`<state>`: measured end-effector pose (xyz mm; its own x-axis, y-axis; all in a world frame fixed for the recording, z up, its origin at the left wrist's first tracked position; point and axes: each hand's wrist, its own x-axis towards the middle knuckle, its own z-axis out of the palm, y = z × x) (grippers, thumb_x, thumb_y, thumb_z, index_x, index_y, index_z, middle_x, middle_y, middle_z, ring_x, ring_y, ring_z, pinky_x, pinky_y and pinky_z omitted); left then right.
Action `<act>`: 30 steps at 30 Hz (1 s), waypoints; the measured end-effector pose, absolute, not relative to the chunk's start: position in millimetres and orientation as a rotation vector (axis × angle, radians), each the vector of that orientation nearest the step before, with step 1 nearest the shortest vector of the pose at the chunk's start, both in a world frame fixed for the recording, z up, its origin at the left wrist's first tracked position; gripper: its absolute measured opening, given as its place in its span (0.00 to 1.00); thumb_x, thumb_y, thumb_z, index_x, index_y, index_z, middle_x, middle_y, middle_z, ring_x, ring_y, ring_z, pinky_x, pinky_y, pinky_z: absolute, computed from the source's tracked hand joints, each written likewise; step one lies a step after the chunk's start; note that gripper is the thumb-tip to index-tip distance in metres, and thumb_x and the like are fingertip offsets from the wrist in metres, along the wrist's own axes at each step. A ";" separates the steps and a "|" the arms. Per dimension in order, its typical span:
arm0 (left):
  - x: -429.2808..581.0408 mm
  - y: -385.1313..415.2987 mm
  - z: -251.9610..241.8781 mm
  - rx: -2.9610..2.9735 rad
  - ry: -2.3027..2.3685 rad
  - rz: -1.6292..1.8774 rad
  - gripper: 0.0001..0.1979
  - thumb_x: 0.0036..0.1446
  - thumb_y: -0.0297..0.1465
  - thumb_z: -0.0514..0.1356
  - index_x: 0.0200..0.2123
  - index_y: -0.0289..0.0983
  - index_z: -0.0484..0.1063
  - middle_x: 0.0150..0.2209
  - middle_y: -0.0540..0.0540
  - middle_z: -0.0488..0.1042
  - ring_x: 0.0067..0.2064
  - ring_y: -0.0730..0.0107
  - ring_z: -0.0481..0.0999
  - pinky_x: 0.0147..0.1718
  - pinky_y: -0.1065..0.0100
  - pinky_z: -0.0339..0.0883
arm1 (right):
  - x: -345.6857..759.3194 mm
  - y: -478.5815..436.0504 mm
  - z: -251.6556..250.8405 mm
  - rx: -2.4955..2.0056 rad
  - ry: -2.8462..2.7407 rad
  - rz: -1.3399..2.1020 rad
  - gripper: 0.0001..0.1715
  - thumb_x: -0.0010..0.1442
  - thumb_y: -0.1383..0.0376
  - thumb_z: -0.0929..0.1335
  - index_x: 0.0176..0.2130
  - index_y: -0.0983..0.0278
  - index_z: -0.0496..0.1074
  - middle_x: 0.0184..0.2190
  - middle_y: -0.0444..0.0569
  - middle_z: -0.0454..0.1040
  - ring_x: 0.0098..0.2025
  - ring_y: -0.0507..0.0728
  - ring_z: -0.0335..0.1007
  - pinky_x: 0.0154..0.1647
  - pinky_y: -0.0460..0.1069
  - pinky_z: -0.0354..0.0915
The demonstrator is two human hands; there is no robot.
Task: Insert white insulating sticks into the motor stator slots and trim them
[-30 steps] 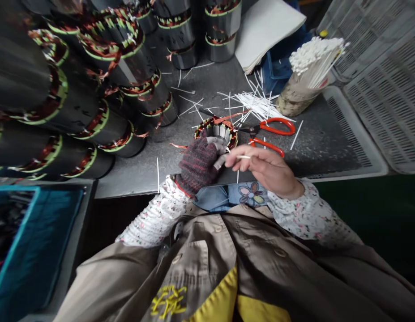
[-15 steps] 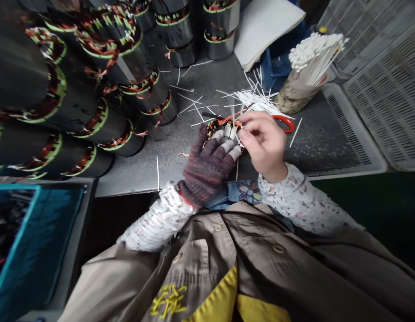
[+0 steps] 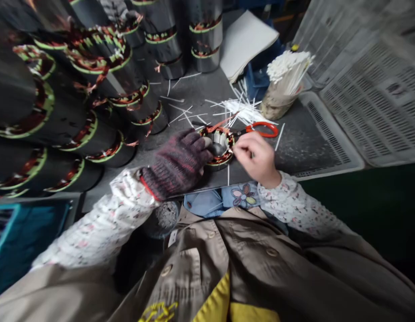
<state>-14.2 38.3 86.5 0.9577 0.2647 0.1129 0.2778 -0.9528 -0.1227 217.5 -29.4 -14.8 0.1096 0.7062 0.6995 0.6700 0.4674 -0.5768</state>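
Observation:
A small motor stator (image 3: 220,145) with copper windings stands on the grey bench (image 3: 180,100) in front of me. My left hand (image 3: 177,161), in a dark knitted glove, grips the stator's left side with fingertips reaching over its rim. My bare right hand (image 3: 254,156) is pinched at the stator's right rim; what its fingers hold is too small to make out. Red-handled scissors (image 3: 263,129) lie just behind my right hand.
Stacked stators (image 3: 93,89) with green-edged windings fill the left and back. A jar of white sticks (image 3: 283,85) stands at the right, with loose white strips (image 3: 244,109) beside it. White plastic crates (image 3: 368,89) sit far right, white paper sheets (image 3: 246,42) behind.
My right hand has gone from holding a white strip near my body to the stator's right rim. My left hand has shifted to the stator's left side. The view has swung slightly.

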 end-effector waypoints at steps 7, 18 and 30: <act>-5.8 74.5 54.6 -3.283 -0.023 -0.621 0.12 0.71 0.40 0.59 0.37 0.39 0.72 0.47 0.42 0.81 0.49 0.59 0.81 0.57 0.52 0.74 | 334.2 67.4 -24.4 -1.696 -1.126 -0.132 0.08 0.66 0.63 0.71 0.38 0.61 0.67 0.36 0.48 0.72 0.38 0.57 0.71 0.47 0.56 0.69; 11.8 25.9 3.6 -2.832 -0.686 -1.213 0.12 0.67 0.39 0.67 0.37 0.39 0.69 0.36 0.46 0.81 0.38 0.60 0.82 0.46 0.53 0.80 | 325.8 48.2 1.2 -1.379 -1.131 0.176 0.12 0.69 0.60 0.72 0.38 0.57 0.64 0.36 0.45 0.77 0.32 0.50 0.69 0.36 0.48 0.69; 15.7 13.1 1.5 -2.680 -0.794 -1.121 0.30 0.69 0.41 0.63 0.64 0.30 0.62 0.51 0.35 0.80 0.50 0.53 0.82 0.62 0.46 0.73 | 217.5 -91.2 -15.1 -0.857 -1.782 0.109 0.05 0.69 0.68 0.63 0.40 0.60 0.68 0.42 0.55 0.83 0.46 0.61 0.84 0.44 0.55 0.81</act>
<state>15.7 13.1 1.5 0.5856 0.4191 0.6939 0.5157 -0.8530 0.0800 217.5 -91.2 -15.1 -0.1362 0.5952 0.7919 0.4939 0.7337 -0.4665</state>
